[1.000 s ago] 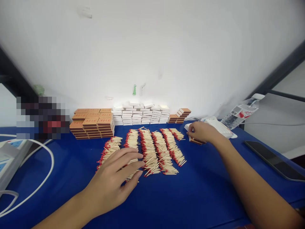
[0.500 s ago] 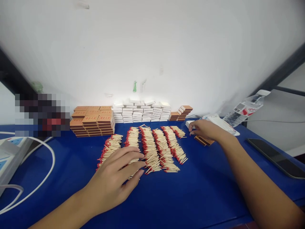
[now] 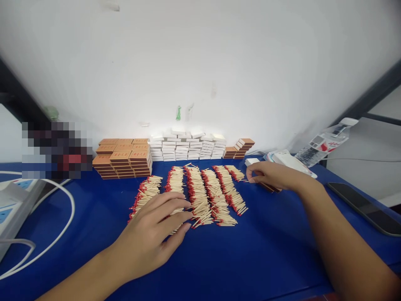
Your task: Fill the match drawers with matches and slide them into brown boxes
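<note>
Several rows of red-tipped matches (image 3: 197,196) lie side by side on the blue table (image 3: 219,259). My left hand (image 3: 156,232) rests over the left rows, fingers loosely spread, holding nothing and hiding some of the matches. At the right end of the rows, my right hand (image 3: 266,173) is closed in a pinch on a match (image 3: 246,181), of which a short piece juts out to the left. Partly hidden beneath that hand is a brown matchbox (image 3: 272,188). A white inner tray (image 3: 251,161) lies just behind it.
Along the wall stand stacked orange matchboxes (image 3: 122,158), white matchbox trays (image 3: 188,148) and a smaller matchbox pile (image 3: 240,147). To the right are a white packet (image 3: 290,162), a tilted plastic bottle (image 3: 326,144) and a phone (image 3: 365,207). A power strip (image 3: 15,200) with white cables is at left.
My right hand has lowered slightly, covering more of the brown matchbox, and the match in its fingertips now points left. My left hand has hardly moved.
</note>
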### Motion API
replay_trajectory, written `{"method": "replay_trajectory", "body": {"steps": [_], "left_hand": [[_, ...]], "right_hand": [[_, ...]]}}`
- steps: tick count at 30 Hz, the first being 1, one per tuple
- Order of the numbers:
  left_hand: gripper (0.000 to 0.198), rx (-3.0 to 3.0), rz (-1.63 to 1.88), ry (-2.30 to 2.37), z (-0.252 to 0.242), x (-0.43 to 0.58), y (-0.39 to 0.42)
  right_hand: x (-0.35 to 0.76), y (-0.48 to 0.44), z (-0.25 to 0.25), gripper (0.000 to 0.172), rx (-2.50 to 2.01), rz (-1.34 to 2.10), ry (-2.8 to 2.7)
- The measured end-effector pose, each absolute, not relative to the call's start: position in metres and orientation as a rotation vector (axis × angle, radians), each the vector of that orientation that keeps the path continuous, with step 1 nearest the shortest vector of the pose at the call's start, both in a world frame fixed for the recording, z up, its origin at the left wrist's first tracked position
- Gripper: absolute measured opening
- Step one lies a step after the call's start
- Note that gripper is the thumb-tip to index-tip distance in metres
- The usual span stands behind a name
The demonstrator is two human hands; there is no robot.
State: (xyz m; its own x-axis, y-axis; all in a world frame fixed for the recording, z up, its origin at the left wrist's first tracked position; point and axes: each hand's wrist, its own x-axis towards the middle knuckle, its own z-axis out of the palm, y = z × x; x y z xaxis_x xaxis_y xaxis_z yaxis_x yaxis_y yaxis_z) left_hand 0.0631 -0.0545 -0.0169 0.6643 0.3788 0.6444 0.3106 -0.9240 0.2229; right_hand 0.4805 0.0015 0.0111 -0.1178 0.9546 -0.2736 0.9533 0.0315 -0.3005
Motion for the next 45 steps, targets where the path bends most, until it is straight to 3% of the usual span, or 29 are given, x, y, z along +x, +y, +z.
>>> {"method": "replay_trajectory", "body": {"steps": [13,19,25,30,33,38,40,43,45], "left_hand": [[0.024,2.785,1.073,0.599,-0.020,0.062,-0.056],[0.023,2.792,1.063,0.592,-0.020,0.062,-0.056],[0.020,2.775,1.070,0.571,-0.019,0.064,-0.058],[0.019,2.767,1.061,0.566,-0.018,0.065,-0.057],[0.020,2.766,1.048,0.560,-0.019,0.064,-0.057],[0.024,2.802,1.066,0.643,-0.019,0.063,-0.055],[0.029,2.800,1.127,0.753,-0.018,0.063,-0.053],[0.040,2.773,1.213,0.916,-0.016,0.062,-0.049],[0.048,2.765,1.202,0.965,-0.015,0.061,-0.048]], "right_hand": [[0.469,0.013,-0.004,0.011,-1.926,0.388,-2.357],[0.493,0.003,0.019,0.026,-2.063,0.124,-2.183],[0.531,-0.013,0.024,0.044,-2.459,0.441,-1.879],[0.527,-0.016,0.015,0.022,-2.558,0.821,-1.790],[0.522,-0.015,0.019,0.016,-2.547,0.609,-1.817],[0.483,-0.016,0.031,0.024,-2.028,-0.054,-2.036],[0.447,-0.019,0.029,0.034,-1.593,-0.059,-2.124],[0.384,-0.031,0.019,0.026,-1.218,0.083,-2.219],[0.349,-0.042,0.009,0.032,-1.041,0.170,-2.272]]}}
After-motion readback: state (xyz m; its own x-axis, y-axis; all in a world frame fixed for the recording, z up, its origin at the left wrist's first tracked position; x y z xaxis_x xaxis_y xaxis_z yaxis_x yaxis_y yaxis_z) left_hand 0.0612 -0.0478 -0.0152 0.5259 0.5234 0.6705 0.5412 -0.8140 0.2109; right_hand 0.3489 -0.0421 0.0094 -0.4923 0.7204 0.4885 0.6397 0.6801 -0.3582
